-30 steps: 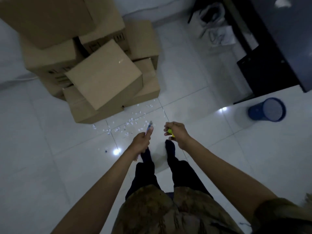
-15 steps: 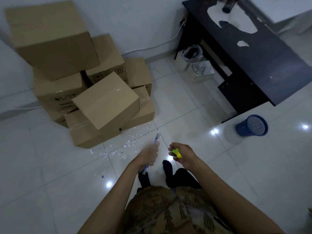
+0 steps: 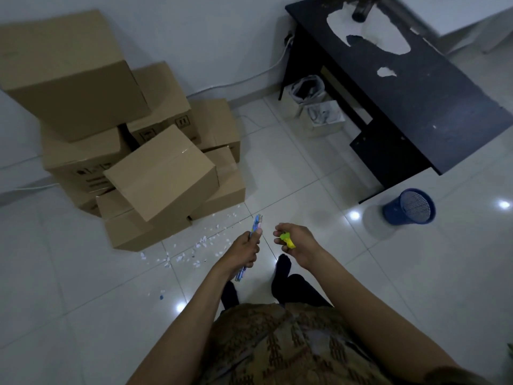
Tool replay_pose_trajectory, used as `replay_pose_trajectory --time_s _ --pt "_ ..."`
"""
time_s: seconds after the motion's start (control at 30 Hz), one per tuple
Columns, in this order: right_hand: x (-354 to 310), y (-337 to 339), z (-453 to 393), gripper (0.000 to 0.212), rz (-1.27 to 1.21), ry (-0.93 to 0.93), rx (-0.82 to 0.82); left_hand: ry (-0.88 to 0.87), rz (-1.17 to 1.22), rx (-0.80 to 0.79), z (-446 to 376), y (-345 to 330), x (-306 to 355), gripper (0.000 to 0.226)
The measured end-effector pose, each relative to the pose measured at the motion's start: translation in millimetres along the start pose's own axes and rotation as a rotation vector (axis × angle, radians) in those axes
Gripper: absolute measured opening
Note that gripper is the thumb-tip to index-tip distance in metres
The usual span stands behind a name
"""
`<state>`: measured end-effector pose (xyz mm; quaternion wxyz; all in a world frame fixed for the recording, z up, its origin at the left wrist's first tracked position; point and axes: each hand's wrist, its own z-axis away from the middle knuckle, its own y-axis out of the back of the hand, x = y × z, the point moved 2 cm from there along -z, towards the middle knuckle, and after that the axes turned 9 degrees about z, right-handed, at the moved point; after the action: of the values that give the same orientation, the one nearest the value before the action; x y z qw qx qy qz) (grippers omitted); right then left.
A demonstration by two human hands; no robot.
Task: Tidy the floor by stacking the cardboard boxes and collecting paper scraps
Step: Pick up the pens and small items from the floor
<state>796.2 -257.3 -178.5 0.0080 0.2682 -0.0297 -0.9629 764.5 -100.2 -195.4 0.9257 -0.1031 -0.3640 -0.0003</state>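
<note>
Cardboard boxes [image 3: 138, 140] piled by the wall — paper scraps [image 3: 194, 245] left on the tiles.

Since a second ago the view has lifted, showing the black desk [image 3: 416, 101] and blue mesh bin [image 3: 409, 207]; the scraps lie as before. The left hand [image 3: 245, 251] grips a thin blue stick-like item [image 3: 254, 232], the right hand [image 3: 294, 243] curls round something yellow [image 3: 287, 239] — collecting, I judge, hasn't begun.

The room is sitting dim and bluish. Ceiling lights are glaring as small white spots off the glossy floor tiles [image 3: 319, 173]. The wide lens is bending the walls at the edges, and everything is looking soft and grainy.
</note>
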Motion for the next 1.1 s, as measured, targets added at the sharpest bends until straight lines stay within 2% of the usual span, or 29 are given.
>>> replay_pose_trajectory --time_s 0.17,0.37,0.53,0.7,1.1 --pt "-36 46 -23 0.01 -0.019 0.03 0.001 -0.007 -0.075 -0.061 -39 -41 32 0.031" --pt "-85 119 -54 0.011 -0.064 0.061 0.018 -0.011 -0.176 -0.06 -89 -105 74 0.027" --pt "-119 167 -77 0.007 -0.133 0.051 0.044 -0.028 -0.077 0.002 -126 -152 114 0.027" --pt "-149 185 -97 0.009 -0.118 0.05 0.017 -0.026 -0.045 -0.007 -159 -169 142 0.024" --pt "-274 216 -182 0.01 -0.073 0.032 0.049 -0.067 -0.089 -0.033 -278 -191 257 0.023"
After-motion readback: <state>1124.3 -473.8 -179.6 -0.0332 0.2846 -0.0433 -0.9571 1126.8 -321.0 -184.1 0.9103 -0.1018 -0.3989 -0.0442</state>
